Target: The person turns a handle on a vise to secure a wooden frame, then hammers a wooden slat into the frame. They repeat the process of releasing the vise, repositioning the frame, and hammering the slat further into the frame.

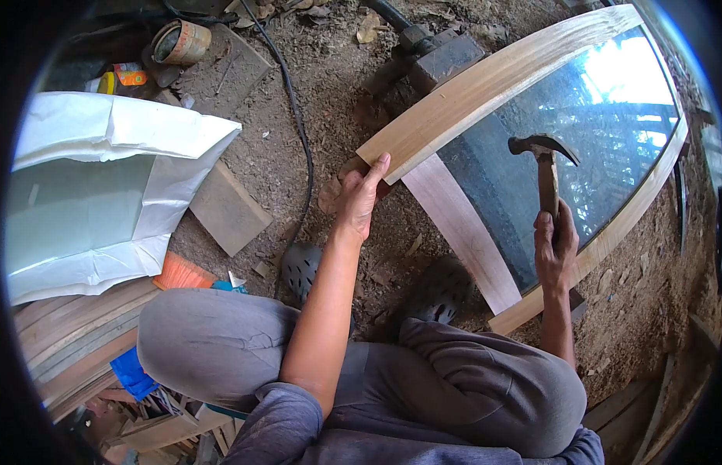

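A wooden frame [500,85] with a glass pane [578,132] set in it lies at an angle in front of me. My left hand [361,198] grips the near left corner of its upper rail, thumb on top and the other fingers hidden beneath. In my right hand [557,248] is a claw hammer [545,174], held by its wooden handle with the head pointing away from me. The hammer overlaps the glass in this view. A paler crosspiece [466,232] joins the two long rails at the near end.
A second glass panel wrapped in white paper [128,128] lies at left, near a wood block [231,208] and an orange brush [183,270]. Stacked boards [82,329] sit below it. A black cable [299,124] crosses the dirt floor. A rusty can [183,43] and metal block [446,63] lie farther back.
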Demonstrator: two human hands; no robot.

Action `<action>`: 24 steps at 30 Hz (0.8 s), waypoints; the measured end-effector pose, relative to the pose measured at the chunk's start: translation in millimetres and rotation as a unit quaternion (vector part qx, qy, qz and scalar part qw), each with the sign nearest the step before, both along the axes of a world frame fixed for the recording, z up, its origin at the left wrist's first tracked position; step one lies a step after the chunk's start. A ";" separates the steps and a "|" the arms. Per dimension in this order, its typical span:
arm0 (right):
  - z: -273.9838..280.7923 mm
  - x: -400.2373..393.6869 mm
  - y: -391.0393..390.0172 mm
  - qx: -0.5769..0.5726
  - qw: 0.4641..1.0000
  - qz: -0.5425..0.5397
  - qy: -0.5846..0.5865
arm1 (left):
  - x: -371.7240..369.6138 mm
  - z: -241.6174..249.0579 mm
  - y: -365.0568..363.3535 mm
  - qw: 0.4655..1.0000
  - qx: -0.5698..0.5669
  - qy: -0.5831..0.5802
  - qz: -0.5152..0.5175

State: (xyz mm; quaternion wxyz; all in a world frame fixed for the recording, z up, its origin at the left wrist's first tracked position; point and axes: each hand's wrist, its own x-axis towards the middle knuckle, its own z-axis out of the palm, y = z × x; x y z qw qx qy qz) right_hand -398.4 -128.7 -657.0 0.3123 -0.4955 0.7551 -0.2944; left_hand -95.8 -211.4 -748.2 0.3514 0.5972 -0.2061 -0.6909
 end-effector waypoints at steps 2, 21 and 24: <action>-2.9 0.9 0.3 0.008 1.000 0.001 -0.003 | -3.5 7.8 0.5 1.000 -0.014 0.014 0.002; -0.7 10.0 -11.5 0.141 0.984 -0.001 -0.109 | -43.5 6.0 10.2 0.994 -0.087 -0.061 0.019; -2.4 9.8 -13.9 0.139 0.983 0.001 -0.124 | -43.8 8.6 10.2 0.994 -0.075 -0.082 0.022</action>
